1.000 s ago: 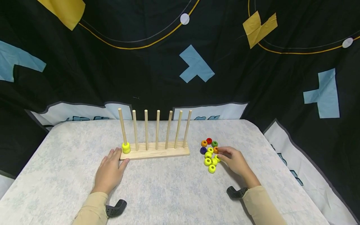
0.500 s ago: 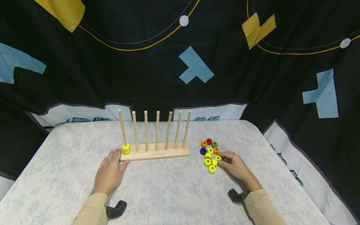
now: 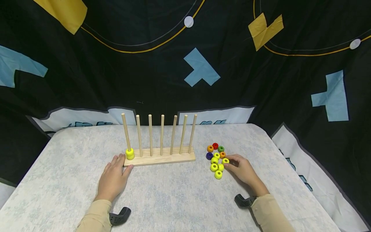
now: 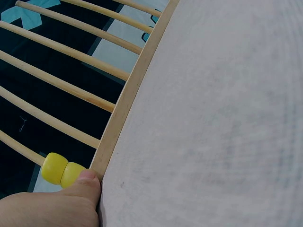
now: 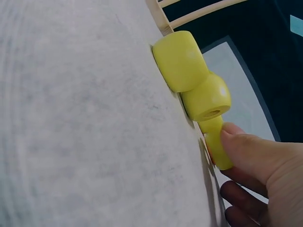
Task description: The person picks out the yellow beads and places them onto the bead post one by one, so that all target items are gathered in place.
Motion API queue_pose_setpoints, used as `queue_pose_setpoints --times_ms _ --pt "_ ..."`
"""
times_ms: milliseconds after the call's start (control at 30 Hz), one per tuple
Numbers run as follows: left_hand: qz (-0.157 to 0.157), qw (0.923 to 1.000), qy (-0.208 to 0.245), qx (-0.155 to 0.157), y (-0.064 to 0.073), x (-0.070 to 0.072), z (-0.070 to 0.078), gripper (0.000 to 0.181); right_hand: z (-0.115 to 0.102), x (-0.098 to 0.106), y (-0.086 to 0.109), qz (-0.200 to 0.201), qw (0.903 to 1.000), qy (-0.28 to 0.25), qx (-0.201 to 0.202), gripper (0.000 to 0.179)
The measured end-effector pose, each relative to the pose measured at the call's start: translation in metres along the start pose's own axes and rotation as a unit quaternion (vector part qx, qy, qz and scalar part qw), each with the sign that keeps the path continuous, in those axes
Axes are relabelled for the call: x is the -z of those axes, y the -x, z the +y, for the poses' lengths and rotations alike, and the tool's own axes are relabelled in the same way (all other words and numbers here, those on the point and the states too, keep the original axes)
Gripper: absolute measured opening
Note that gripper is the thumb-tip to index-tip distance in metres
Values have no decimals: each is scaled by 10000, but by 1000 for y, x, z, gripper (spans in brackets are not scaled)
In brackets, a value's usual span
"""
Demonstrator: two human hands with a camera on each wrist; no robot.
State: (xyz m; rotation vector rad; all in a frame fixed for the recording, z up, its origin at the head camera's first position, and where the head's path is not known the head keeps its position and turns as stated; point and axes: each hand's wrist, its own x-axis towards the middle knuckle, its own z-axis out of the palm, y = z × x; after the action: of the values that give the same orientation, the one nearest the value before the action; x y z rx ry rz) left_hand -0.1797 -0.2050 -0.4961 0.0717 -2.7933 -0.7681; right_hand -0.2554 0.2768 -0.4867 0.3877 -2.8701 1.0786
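Note:
A wooden peg rack (image 3: 162, 158) with several upright pegs stands left of the table's middle. Two yellow beads (image 4: 55, 169) are stacked at the foot of its leftmost peg. My left hand (image 3: 111, 180) rests on the table against the rack's left end, with fairly straight fingers and the thumb (image 4: 87, 182) touching the base's front corner. To the right of the rack, my right hand (image 3: 244, 170) pinches a yellow bead (image 3: 225, 161) between thumb and fingers, low over the table beside other yellow beads (image 3: 214, 167). Part of the pinched bead is hidden by the thumb in the right wrist view.
Behind the yellow beads lie a red bead (image 3: 215, 146), a green bead (image 3: 221, 149), a dark blue bead (image 3: 209, 156) and two orange beads (image 3: 210, 148). A pale cloth covers the table (image 3: 174, 199). A black curtain (image 3: 139, 80) hangs behind it.
The yellow bead in my right hand's fingers has shifted slightly up and right, away from the neighbouring beads. My left hand and the rack have stayed in place.

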Motion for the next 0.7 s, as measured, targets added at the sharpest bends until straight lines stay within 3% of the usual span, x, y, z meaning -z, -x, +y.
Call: queue_pose_setpoints --times_ms 400,700 --pt "19 10000 -21 -36 0 0 0 64 -20 13 -16 424 9989 -114 137 39" --pt "-33 10000 -26 4 -1 0 0 64 -57 33 -42 461 9988 34 151 41"
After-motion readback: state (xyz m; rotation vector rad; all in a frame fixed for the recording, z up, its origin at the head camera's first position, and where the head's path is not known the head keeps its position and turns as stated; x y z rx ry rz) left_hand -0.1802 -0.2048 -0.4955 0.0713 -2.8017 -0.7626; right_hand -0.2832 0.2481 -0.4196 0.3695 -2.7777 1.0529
